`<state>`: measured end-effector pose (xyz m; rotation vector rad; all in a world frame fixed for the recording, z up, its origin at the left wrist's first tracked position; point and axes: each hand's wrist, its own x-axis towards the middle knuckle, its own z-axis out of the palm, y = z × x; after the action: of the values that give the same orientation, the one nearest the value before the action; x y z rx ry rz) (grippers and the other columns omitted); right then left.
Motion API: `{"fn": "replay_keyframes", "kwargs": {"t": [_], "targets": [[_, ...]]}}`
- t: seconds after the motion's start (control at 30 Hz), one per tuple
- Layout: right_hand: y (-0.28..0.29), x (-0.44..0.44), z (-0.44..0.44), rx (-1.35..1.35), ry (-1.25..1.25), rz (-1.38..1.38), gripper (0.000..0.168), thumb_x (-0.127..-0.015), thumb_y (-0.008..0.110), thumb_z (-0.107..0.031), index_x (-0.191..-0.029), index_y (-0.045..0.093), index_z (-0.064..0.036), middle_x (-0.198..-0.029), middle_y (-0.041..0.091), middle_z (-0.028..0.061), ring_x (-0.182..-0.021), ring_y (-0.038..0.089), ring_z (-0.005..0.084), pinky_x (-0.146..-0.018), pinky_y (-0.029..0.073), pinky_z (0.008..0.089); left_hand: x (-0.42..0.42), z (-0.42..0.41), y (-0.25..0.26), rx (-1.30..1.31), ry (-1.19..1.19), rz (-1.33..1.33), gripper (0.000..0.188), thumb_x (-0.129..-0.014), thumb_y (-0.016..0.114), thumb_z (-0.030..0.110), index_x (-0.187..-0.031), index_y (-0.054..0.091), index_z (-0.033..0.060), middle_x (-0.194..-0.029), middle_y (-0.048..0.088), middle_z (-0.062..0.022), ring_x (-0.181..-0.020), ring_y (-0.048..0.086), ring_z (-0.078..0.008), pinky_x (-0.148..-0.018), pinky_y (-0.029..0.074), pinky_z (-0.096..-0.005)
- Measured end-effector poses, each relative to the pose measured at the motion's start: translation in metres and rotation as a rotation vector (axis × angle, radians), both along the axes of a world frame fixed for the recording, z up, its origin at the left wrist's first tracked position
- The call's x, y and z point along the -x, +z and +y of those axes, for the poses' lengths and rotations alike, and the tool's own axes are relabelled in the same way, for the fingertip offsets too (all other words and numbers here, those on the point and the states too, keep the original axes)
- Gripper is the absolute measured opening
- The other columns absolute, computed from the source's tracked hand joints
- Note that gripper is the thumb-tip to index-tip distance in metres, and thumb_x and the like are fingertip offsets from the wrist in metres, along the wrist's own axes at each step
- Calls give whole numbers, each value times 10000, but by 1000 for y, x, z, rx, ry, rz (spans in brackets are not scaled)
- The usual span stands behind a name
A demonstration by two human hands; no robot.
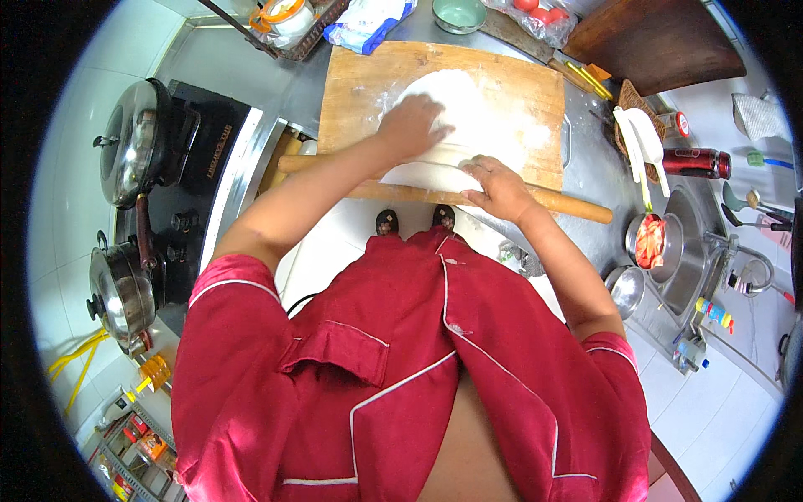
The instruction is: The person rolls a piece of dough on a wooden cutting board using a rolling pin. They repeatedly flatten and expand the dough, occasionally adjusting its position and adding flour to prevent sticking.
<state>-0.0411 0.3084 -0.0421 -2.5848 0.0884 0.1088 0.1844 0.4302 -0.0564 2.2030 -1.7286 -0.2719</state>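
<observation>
A flat sheet of white dough [458, 106] lies on a floured wooden board [357, 81]. Its near part lies over a long wooden rolling pin [580, 206], which runs along the board's near edge and sticks out at both sides. My left hand [417, 125], slightly blurred, is over the dough's left part with its fingers apart. At the near edge, my right hand [499, 188] has its fingers on the dough above the pin; whether it pinches the dough is hard to tell.
A stove with a lidded pan [132, 144] and a pot [122, 292] is at the left. Beyond the board stand a green bowl [459, 14] and a cleaver [517, 37]. To the right are a basket [630, 100], a red flask [696, 163] and a sink [687, 251].
</observation>
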Motion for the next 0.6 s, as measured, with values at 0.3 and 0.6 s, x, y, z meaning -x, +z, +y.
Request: {"fn": "replay_keyframes", "kwargs": {"t": [0.3,0.6], "targets": [[3,3,12,124,-78,-50,517,-807,713,-333,-1250,597,-92,-1200,595,151,-1153,539,315,-988,442,411,-47,-97,-8,-199,85,-26,736,-778,731,518,-1321,534,62,-1255,586,-175,-1241,486,-376,-1033,399,-463],[5,2,14,139,-96,-76,534,-775,734,-295,-1243,594,-79,-1139,610,130,-1088,562,300,-936,465,407,-52,-101,10,99,-87,174,359,-890,654,335,-1147,640,85,-1083,664,-168,-1008,625,-344,-877,495,-422]]}}
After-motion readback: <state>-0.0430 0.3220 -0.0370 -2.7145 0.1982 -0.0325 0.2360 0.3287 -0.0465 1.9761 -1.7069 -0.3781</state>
